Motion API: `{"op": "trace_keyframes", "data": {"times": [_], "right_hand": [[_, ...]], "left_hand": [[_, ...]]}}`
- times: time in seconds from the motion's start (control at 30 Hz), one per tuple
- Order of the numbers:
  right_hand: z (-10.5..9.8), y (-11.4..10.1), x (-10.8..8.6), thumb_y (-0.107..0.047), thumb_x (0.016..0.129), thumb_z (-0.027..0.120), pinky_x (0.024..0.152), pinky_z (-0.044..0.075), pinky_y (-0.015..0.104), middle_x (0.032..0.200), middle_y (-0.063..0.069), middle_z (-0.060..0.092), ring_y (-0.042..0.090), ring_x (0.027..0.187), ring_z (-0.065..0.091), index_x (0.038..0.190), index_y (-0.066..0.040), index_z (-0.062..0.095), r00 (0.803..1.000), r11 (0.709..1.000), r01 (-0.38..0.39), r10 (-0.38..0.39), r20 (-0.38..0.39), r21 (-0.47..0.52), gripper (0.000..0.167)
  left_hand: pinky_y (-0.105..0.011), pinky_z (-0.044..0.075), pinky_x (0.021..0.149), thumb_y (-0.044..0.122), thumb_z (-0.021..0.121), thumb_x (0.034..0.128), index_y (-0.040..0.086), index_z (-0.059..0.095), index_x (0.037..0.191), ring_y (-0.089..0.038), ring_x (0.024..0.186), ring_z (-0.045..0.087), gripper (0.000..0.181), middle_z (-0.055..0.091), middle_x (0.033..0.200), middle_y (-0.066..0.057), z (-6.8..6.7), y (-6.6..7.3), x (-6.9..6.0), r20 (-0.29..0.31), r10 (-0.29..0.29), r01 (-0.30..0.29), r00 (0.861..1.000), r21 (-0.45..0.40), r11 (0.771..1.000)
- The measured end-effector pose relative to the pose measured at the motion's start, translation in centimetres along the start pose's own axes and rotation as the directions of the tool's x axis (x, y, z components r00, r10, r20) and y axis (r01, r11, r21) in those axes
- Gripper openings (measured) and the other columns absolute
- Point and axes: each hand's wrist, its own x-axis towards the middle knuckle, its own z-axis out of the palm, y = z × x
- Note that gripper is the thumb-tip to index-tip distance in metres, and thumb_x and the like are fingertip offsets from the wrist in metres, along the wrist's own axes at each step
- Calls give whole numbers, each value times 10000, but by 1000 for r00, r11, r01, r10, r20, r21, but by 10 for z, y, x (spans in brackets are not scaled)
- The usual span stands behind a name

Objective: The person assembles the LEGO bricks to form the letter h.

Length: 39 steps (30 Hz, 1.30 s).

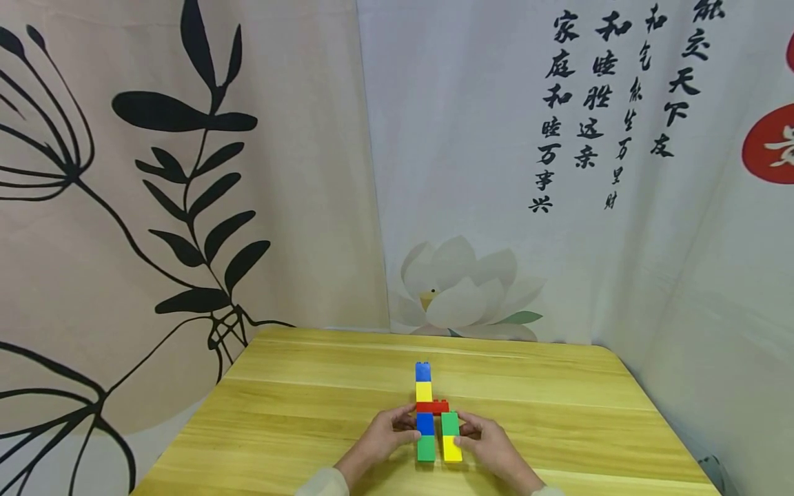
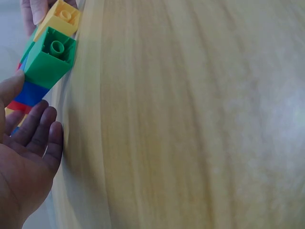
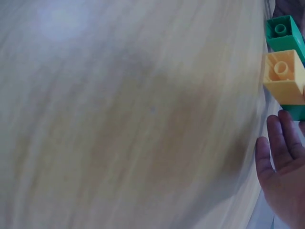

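Note:
Both hands hold one joined toy-brick structure. Its tall left column has a blue brick on top, a yellow brick, a wide red brick, another blue brick and a green brick. Under the red brick's right end hang a green brick and a yellow brick. My left hand pinches the left column near its lower blue and green bricks. On the right column, my right hand pinches the green and yellow bricks. Both wrist views show hollow brick undersides.
The wooden table spreads around the structure on all sides. Behind it hangs a printed curtain with dark plants, a lotus and writing. Another light curtain stands along the right edge.

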Motion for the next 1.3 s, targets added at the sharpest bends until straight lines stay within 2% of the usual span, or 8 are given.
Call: {"op": "trace_keyframes", "data": {"times": [0.17, 0.3, 0.47, 0.7, 1.0, 1.3], "right_hand": [[-1, 0, -1, -154, 915, 721, 826, 549, 362, 1049, 105, 672, 273, 975, 636, 1360, 134, 490, 1000, 1000, 14, -14, 9, -3, 579], [-1, 0, -2, -162, 920, 717, 824, 550, 370, 1060, 112, 664, 277, 980, 630, 1357, 135, 490, 1000, 1000, 17, -17, 22, -9, 575], [0, -1, -3, -150, 916, 718, 838, 546, 399, 1065, 133, 670, 297, 988, 633, 1335, 158, 495, 1000, 1000, 16, -16, 19, -13, 566], [1, -3, -1, -197, 916, 726, 865, 534, 455, 1079, 115, 668, 301, 1005, 626, 1337, 142, 507, 999, 999, -36, 37, 16, -38, 583], [1, -2, 0, -170, 922, 718, 856, 543, 424, 1113, 121, 655, 295, 1020, 614, 1316, 130, 534, 998, 998, -58, 59, 32, -21, 528], [2, -3, 1, -165, 916, 724, 854, 543, 429, 1112, 120, 658, 290, 1013, 616, 1314, 117, 544, 997, 996, -75, 76, 27, -39, 520]], "left_hand": [[-381, 533, 871, 33, 700, 914, -90, 511, 1373, -280, 999, 616, 512, 661, 1104, -132, 0, -2, -1, 14, 20, -20, 1000, 3, 1000], [-378, 529, 876, 46, 698, 917, -93, 519, 1362, -271, 999, 619, 498, 666, 1097, -128, 0, -3, 0, 23, 9, -9, 1000, 16, 1000], [-403, 529, 885, 89, 692, 933, -65, 543, 1356, -249, 1003, 622, 475, 676, 1093, -99, 0, -3, 1, 38, -28, 28, 999, 13, 1000], [-445, 515, 915, 142, 704, 933, -57, 550, 1351, -254, 1040, 609, 488, 669, 1116, -58, -2, -4, 2, 33, -84, 83, 996, 28, 996], [-496, 493, 943, 158, 739, 906, -10, 631, 1275, -250, 1047, 607, 420, 673, 1151, -66, -4, -3, 4, 19, -182, 179, 983, 93, 979], [-508, 483, 954, 160, 745, 900, 3, 630, 1283, -255, 1062, 604, 430, 666, 1173, -74, -4, -4, 5, 11, -196, 194, 981, 94, 977]]}}
